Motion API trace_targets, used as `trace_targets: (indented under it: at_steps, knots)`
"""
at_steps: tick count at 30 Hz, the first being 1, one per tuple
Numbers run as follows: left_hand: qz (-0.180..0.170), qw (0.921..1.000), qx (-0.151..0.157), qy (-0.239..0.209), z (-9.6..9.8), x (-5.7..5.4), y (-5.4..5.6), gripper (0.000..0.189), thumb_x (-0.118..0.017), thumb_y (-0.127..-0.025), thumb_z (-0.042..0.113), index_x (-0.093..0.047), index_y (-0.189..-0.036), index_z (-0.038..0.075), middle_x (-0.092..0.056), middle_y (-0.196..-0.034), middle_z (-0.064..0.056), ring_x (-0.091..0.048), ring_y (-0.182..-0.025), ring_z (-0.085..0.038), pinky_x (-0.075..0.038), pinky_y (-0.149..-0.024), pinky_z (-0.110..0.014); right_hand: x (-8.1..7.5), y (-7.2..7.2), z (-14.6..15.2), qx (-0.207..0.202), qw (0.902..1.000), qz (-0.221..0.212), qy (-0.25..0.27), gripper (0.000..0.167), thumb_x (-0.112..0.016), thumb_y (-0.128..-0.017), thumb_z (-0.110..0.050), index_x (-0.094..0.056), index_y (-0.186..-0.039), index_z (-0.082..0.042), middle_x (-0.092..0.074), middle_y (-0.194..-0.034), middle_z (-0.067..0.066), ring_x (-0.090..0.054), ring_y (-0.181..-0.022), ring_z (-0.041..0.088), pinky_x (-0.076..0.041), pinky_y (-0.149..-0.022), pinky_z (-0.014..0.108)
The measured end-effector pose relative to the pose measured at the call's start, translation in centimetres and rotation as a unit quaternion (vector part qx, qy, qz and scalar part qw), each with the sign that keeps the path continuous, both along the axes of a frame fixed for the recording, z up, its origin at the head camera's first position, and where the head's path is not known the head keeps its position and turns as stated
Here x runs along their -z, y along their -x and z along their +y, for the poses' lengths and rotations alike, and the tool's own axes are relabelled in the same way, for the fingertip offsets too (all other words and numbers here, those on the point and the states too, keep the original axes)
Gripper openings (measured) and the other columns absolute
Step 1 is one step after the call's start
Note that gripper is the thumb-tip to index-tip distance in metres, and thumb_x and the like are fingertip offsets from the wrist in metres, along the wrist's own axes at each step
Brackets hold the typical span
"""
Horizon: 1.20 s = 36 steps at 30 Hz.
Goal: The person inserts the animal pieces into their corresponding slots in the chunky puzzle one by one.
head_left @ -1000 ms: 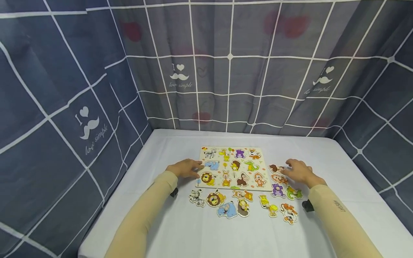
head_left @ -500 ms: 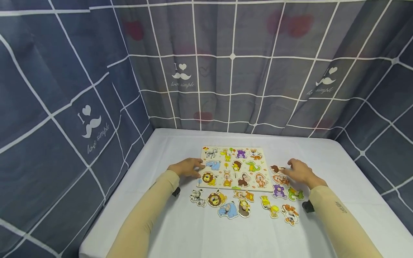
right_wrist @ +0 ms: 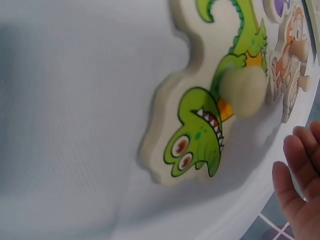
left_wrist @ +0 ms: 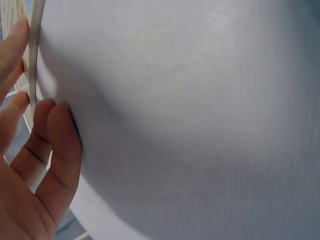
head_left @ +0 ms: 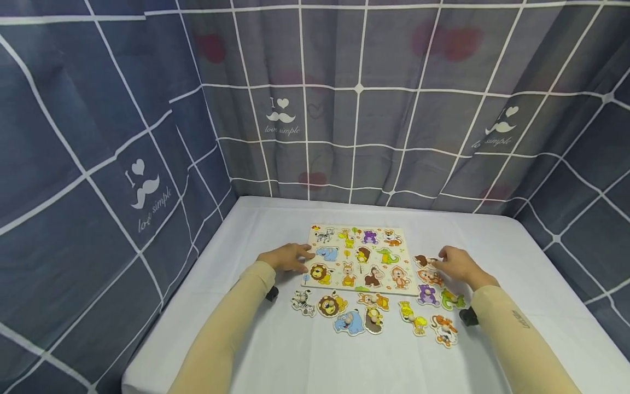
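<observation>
A flat puzzle board (head_left: 361, 260) with printed animals lies on the table. At its left edge rests my left hand (head_left: 287, 257), fingers loosely bent; in the left wrist view, fingertips (left_wrist: 20, 30) of that hand touch the board's rim. My right hand (head_left: 460, 266) hovers at the brown horse piece (head_left: 422, 261), right of the board; whether it touches the piece is hidden. Below this piece lie the monkey piece (head_left: 430, 277), purple hippo piece (head_left: 428, 295) and green crocodile piece (head_left: 451, 299). In the right wrist view the crocodile piece shows a round wooden knob (right_wrist: 243, 91).
In front of the board lie knobbed pieces: zebra (head_left: 302, 303), lion (head_left: 332, 304), kangaroo (head_left: 374, 301), elephant (head_left: 349, 323), hedgehog (head_left: 374, 320), giraffe (head_left: 413, 318) and tiger (head_left: 444, 331). A white cloth covers the table (head_left: 275, 350). Dark checked curtains (head_left: 334, 109) stand behind and at both sides.
Hands, board and pieces keep their places relative to each other. The whole head view shifts slightly to the right.
</observation>
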<state>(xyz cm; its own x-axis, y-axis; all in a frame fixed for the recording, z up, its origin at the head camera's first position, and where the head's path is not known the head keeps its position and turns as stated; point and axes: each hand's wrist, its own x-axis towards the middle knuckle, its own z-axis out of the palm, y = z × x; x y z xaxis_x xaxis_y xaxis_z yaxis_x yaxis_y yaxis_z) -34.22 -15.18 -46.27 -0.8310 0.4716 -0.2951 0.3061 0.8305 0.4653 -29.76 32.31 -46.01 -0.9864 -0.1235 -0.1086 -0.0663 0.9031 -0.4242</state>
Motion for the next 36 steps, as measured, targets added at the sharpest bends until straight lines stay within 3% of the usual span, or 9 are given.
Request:
trace_targets:
  at_steps: [6,17,36]
  knots:
    - [-0.013,0.9998,-0.013,-0.001,0.2,0.2,-0.1,0.059,-0.076,-0.088,0.03,-0.056,-0.143,0.024,-0.032,-0.164,0.005,-0.022,-0.155,-0.029,-0.019,-0.126,-0.051,0.7,0.0,0.1,0.0,1.0,0.005,0.0,0.037,-0.065,-0.091,-0.018,-0.06,-0.109,0.014,-0.063,-0.088,0.016,-0.056,-0.08,0.025,-0.05,-0.071,0.039]
    - [-0.041,0.998,-0.043,-0.02,-0.2,0.7,-0.1,0.059,-0.077,-0.086,0.031,-0.057,-0.141,0.028,-0.031,-0.163,0.012,-0.02,-0.156,-0.028,-0.017,-0.126,-0.054,0.7,0.4,-0.2,0.012,0.9997,-0.007,0.019,0.026,-0.064,-0.091,-0.014,-0.066,-0.102,0.009,-0.069,-0.093,0.02,-0.06,-0.081,0.027,-0.054,-0.072,0.039]
    - [-0.04,0.9979,-0.044,-0.027,0.0,0.3,-0.1,0.06,-0.078,-0.085,0.029,-0.057,-0.142,0.026,-0.032,-0.163,0.011,-0.02,-0.155,-0.03,-0.016,-0.126,-0.054,0.9,1.1,-0.5,0.045,0.9974,-0.015,0.055,0.023,-0.065,-0.093,-0.014,-0.067,-0.1,0.007,-0.068,-0.089,0.015,-0.059,-0.079,0.023,-0.052,-0.067,0.031]
